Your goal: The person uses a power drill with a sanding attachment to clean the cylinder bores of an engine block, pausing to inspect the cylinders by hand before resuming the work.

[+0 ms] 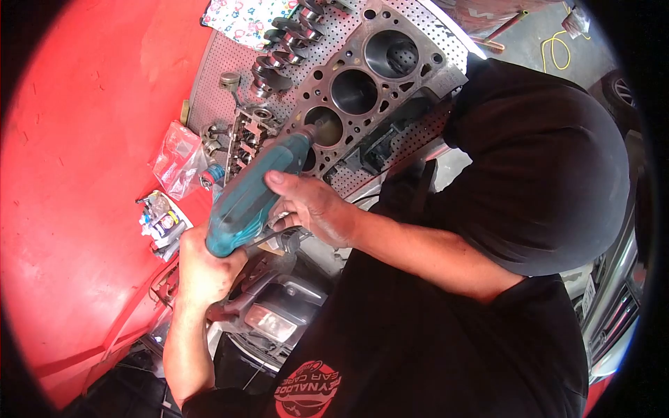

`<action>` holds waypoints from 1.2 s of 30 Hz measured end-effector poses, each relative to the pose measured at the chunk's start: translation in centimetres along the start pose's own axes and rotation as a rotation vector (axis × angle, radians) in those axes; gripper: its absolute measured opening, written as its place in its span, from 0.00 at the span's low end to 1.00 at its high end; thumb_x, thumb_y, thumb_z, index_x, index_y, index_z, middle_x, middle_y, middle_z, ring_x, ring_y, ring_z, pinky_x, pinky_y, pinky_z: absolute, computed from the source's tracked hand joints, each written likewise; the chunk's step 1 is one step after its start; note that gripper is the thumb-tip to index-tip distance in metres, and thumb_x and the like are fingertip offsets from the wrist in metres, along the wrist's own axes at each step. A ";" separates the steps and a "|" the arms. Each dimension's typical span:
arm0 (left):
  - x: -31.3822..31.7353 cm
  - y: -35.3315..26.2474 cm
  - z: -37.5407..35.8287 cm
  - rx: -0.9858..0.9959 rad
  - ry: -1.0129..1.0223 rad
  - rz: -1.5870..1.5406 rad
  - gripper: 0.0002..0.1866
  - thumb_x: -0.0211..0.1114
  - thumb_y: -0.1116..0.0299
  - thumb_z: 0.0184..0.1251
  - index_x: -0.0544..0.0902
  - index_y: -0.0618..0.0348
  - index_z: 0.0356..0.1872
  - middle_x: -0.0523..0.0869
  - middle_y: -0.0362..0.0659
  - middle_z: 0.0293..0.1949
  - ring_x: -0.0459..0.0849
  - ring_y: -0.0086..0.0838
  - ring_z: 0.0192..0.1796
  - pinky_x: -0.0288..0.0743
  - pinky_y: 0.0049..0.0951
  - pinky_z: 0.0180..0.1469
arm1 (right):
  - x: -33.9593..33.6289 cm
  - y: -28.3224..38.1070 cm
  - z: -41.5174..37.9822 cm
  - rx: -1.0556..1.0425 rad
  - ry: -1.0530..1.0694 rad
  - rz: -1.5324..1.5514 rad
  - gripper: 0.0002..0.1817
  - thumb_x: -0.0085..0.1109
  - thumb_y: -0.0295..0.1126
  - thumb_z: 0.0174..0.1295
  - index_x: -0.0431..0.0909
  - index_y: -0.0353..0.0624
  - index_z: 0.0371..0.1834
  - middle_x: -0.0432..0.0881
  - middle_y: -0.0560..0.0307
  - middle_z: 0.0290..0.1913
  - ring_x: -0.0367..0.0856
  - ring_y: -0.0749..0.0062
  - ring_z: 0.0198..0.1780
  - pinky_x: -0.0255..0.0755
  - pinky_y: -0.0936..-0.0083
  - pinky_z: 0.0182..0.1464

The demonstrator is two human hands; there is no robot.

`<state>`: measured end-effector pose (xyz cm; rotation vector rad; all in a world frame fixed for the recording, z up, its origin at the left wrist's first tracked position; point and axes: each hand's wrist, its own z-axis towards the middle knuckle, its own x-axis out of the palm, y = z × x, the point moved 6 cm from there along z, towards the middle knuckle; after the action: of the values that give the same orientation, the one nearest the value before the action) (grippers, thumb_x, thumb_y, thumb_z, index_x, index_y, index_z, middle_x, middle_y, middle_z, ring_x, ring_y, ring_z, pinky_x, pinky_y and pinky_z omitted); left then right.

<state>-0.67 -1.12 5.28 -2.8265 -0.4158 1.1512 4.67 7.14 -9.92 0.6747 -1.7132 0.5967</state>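
Observation:
A teal power drill points at the engine block. Its chuck end sits at the mouth of a cylinder bore, and whatever it carries inside is hard to make out. My left hand is closed around the drill's rear end. Along the side of the drill body rests my right hand, thumb on top and fingers curled beneath it. Two more open bores, one mid-block and one at the far end, show in the block's flat face.
A crankshaft lies beyond the block on a perforated metal surface. Near it are a piston with its rod and a cylinder head. Plastic bags lie on the red panel. A car headlight is below.

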 end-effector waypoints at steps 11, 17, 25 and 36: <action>0.2 0.7 0.7 -0.026 0.010 0.023 0.13 0.61 0.81 0.51 0.83 0.68 0.40 0.85 0.46 0.26 0.80 0.24 0.30 0.78 0.31 0.38 | -0.3 0.3 0.3 -0.003 -0.034 0.037 0.35 0.56 0.65 0.68 0.75 0.48 0.64 0.82 0.59 0.58 0.78 0.73 0.56 0.69 0.66 0.59; -0.1 0.1 0.3 0.029 0.006 0.007 0.13 0.61 0.81 0.51 0.83 0.68 0.40 0.85 0.47 0.25 0.80 0.24 0.29 0.78 0.30 0.38 | 0.1 0.3 -0.1 0.011 -0.026 -0.021 0.36 0.56 0.67 0.66 0.77 0.48 0.62 0.83 0.59 0.54 0.79 0.73 0.54 0.70 0.68 0.58; 0.3 0.5 1.0 0.010 0.007 0.025 0.11 0.63 0.79 0.51 0.83 0.67 0.38 0.86 0.47 0.26 0.82 0.27 0.30 0.78 0.31 0.38 | -0.4 0.4 0.2 -0.017 -0.055 0.023 0.37 0.57 0.68 0.65 0.77 0.47 0.63 0.83 0.57 0.55 0.79 0.71 0.54 0.70 0.66 0.58; 1.2 0.6 2.6 -0.039 0.029 0.067 0.10 0.64 0.76 0.51 0.82 0.67 0.36 0.84 0.49 0.25 0.83 0.30 0.30 0.78 0.33 0.39 | -1.9 -0.1 0.8 -0.013 -0.097 0.061 0.39 0.56 0.69 0.64 0.76 0.48 0.65 0.84 0.58 0.56 0.80 0.70 0.52 0.70 0.64 0.59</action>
<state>-1.50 -1.45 2.48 -2.9078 -0.3471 1.1246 4.54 6.79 -11.98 0.6531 -1.8323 0.6033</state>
